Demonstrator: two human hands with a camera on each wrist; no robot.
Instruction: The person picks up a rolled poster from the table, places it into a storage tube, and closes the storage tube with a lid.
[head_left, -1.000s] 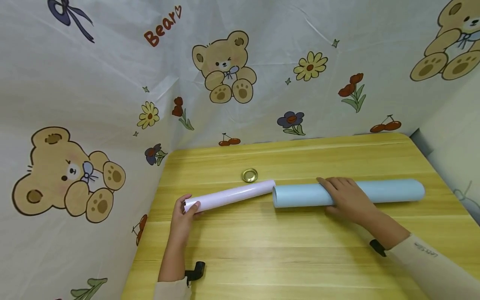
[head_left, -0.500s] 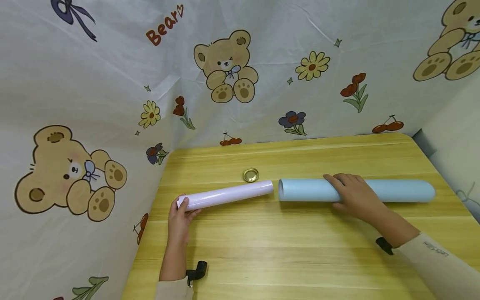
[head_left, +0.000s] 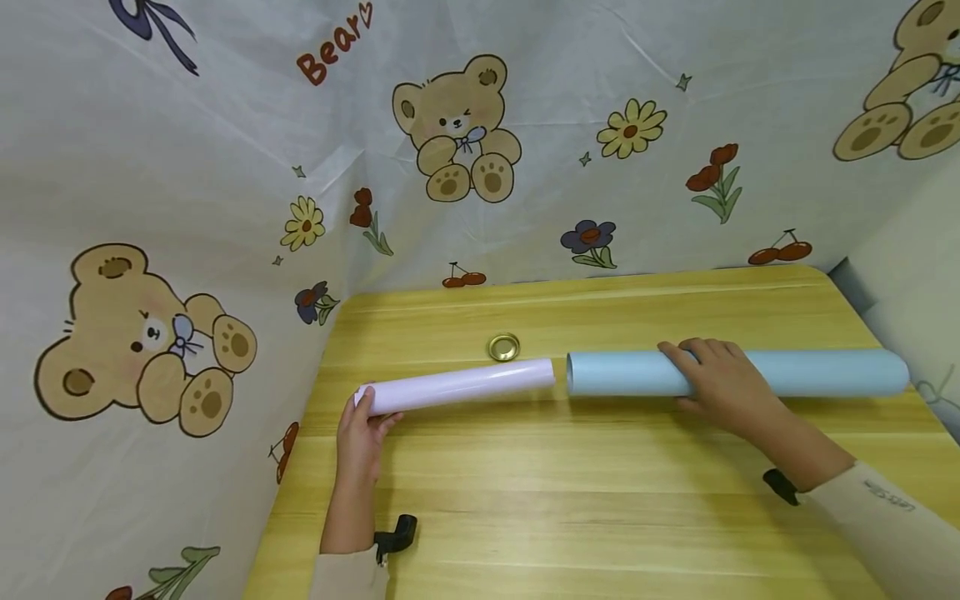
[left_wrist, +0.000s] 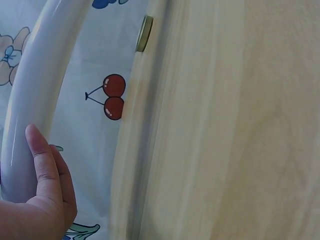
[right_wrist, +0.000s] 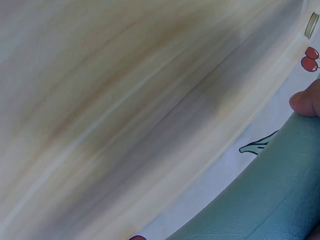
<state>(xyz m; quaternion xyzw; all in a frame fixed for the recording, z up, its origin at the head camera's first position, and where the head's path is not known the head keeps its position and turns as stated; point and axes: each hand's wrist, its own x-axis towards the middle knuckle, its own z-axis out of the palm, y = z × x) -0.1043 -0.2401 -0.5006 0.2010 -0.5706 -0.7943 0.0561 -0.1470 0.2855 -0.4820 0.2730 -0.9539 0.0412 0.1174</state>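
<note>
My left hand point(head_left: 362, 433) holds the left end of a slim, glossy lavender roll point(head_left: 457, 387), thumb on top. In the left wrist view, fingers lie along the side of the lavender roll point(left_wrist: 42, 85). Over to the right, my right hand point(head_left: 727, 387) grips a thicker light-blue roll point(head_left: 832, 372) from above, near its middle. Its hollow left end faces the lavender roll's right end, with a narrow gap between them. The right wrist view shows the light-blue roll point(right_wrist: 270, 185) with a finely textured surface; only a fingertip of that hand appears there.
A small gold jar lid point(head_left: 503, 347) lies on the wood-grain table point(head_left: 570, 500), just behind the lavender roll. A white cloth point(head_left: 547, 183) printed with bears and flowers hangs along the back and left edges.
The light-blue roll has moved right and slightly back with my right hand. The two roll ends, overlapping in view before, now stand apart. My left hand has shifted slightly along the lavender roll's end.
</note>
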